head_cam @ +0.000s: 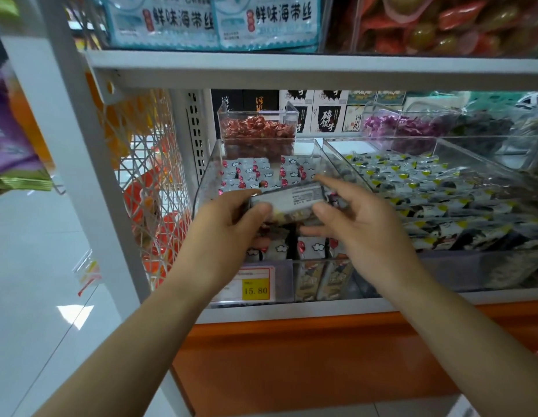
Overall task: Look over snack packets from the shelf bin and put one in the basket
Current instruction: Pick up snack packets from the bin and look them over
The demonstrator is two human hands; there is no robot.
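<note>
Both my hands hold one small snack packet above the clear shelf bin. The packet shows its grey back with a printed label, and its lower half is see-through. My left hand grips the packet's left end with thumb and fingers. My right hand pinches its right end, thumb below and fingers on top. The bin beneath holds several grey-and-red packets of the same kind. No basket is in view.
A second clear bin of black, white and yellow packets sits to the right. Small tubs of red sweets and purple sweets stand behind. A yellow price tag reading 15.80 hangs on the bin front. A white wire rack flanks the left.
</note>
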